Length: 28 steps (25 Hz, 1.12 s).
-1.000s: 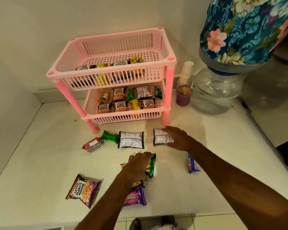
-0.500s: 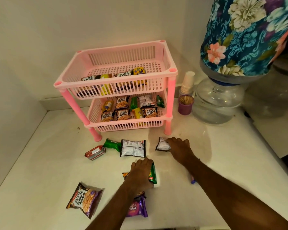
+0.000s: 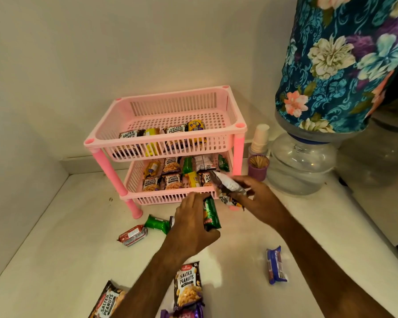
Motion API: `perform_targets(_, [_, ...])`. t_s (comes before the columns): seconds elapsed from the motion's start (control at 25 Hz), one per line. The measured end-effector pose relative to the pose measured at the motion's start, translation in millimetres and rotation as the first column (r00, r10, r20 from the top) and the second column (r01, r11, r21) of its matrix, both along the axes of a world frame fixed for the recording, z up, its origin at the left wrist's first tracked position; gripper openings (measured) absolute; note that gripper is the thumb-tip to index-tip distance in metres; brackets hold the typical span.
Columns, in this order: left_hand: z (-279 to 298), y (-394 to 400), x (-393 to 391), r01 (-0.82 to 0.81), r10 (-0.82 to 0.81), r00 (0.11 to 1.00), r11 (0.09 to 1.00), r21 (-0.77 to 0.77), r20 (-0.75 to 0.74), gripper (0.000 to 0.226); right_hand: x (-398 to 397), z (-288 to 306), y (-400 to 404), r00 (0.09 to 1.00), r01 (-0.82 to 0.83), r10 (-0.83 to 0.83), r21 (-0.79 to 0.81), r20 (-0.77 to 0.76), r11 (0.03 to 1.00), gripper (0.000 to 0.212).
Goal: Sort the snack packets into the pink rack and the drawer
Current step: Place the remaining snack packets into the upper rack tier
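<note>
A pink two-tier rack (image 3: 239,154) stands against the wall, both tiers holding several snack packets. My left hand (image 3: 191,228) grips a green packet (image 3: 211,214) just in front of the lower tier. My right hand (image 3: 257,198) holds a white and dark peanut packet (image 3: 228,187) at the lower tier's front right corner. Loose on the counter lie a green packet (image 3: 157,224), a red packet (image 3: 132,235), a blue packet (image 3: 275,265), two salted peanuts packets (image 3: 188,285) (image 3: 107,300) and a purple packet (image 3: 189,314). No drawer is in view.
A purple cup of toothpicks (image 3: 257,167) and a stack of paper cups (image 3: 260,138) stand right of the rack. A water dispenser jar (image 3: 301,166) under a floral cover (image 3: 340,65) fills the right. Walls close the counter at the back and left.
Both hands have lifted off the counter with their packets and moved toward the rack's lower tier. The camera has tilted so the rack sits lower in view.
</note>
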<state>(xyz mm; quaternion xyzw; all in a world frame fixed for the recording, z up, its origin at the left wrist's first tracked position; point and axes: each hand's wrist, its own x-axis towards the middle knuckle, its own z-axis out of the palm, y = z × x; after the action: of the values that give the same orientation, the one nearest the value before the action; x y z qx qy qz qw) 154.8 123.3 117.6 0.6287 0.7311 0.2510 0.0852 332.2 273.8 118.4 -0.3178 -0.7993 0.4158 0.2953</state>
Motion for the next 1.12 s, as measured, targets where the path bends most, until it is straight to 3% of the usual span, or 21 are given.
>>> perform_targets(0.24, [94.2,24.1,-9.3,0.024,-0.025,1.0,0.984,0.176,0.001,0.086,13.5,97.8,21.8,0.939,-0.052,0.055,0.018,-0.338,0.999,0.042])
perform_targets(0.48, [179.2,80.8,-36.6,0.082,-0.056,0.993,0.961,0.265,-0.104,0.086,-9.1,154.6,71.2,0.844,-0.065,0.018,-0.068,-0.536,0.996,0.041])
perform_targets(0.76, [209.5,169.7,-68.5,0.11,-0.095,0.965,0.993,0.052,-0.243,0.08,-43.8,173.6,119.2,0.721,-0.16,-0.134,-0.352,-0.68,0.922,0.046])
perform_targets(0.92, [195.1,211.2,-77.9,0.12,-0.184,0.917,0.973,-0.195,-0.355,0.084,-62.8,175.4,144.2,0.662,-0.231,-0.196,-0.446,-0.724,0.864,0.042])
perform_targets(1.12, [166.8,245.3,-81.3,0.146,-0.254,0.897,0.942,-0.301,-0.362,0.075,-84.2,173.4,167.7,0.622,-0.325,-0.287,-0.574,-0.728,0.752,0.038])
